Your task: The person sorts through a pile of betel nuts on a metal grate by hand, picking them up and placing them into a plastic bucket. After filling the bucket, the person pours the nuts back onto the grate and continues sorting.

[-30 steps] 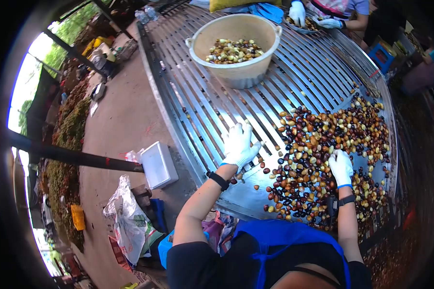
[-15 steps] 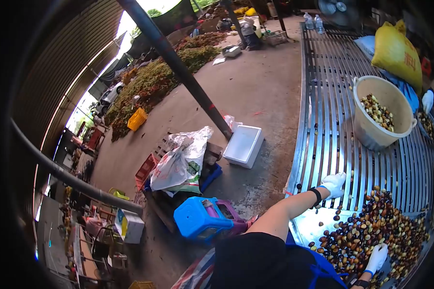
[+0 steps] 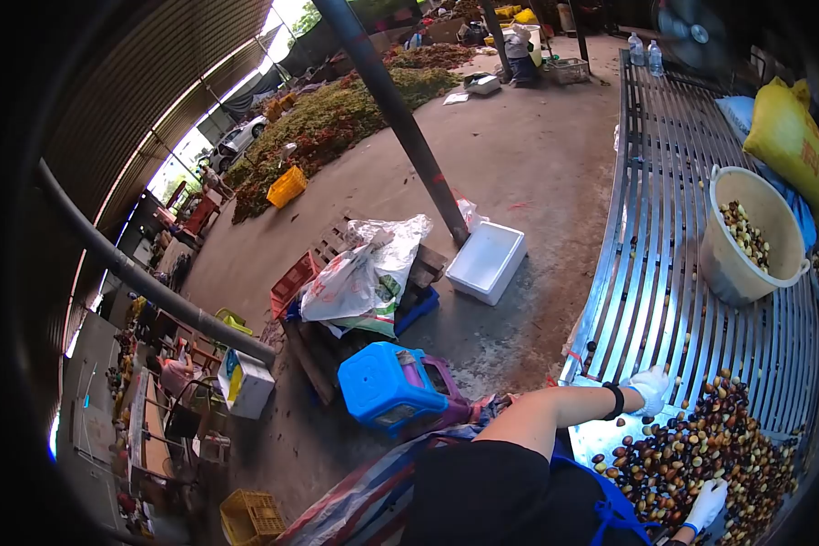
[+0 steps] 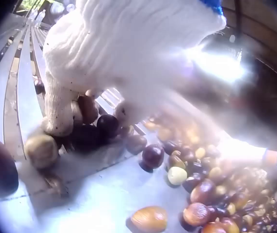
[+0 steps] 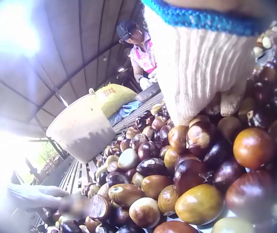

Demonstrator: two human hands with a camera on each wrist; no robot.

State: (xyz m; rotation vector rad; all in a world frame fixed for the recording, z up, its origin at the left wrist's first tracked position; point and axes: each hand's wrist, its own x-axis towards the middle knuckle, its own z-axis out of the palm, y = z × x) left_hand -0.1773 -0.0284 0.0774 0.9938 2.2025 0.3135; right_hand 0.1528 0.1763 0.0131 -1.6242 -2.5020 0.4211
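Brown, dark and cream nuts (image 3: 701,446) lie piled on a metal table. At the pile's upper-left edge, my white-gloved left hand (image 3: 649,389) rests with fingers pointing down. Several nuts (image 4: 87,109) show beside and beneath that hand (image 4: 104,58) in the left wrist view; its far fingers are blurred by glare. My gloved right hand (image 3: 706,503) is low in the pile. In the right wrist view, the right hand's (image 5: 201,73) fingertips touch the nuts (image 5: 199,204), partly hidden among them.
A large beige bucket (image 3: 746,237) holding nuts stands on the slatted tabletop (image 3: 642,273), near a yellow sack (image 3: 785,146). Another gloved person (image 5: 143,58) sits across the table. Left of the table are a white box (image 3: 487,259), blue stool (image 3: 391,387) and pole (image 3: 396,118).
The head view has swung left, showing more floor and shifting the table rightward. My left hand has moved from the slats to the pile's edge; my right hand stays in the pile.
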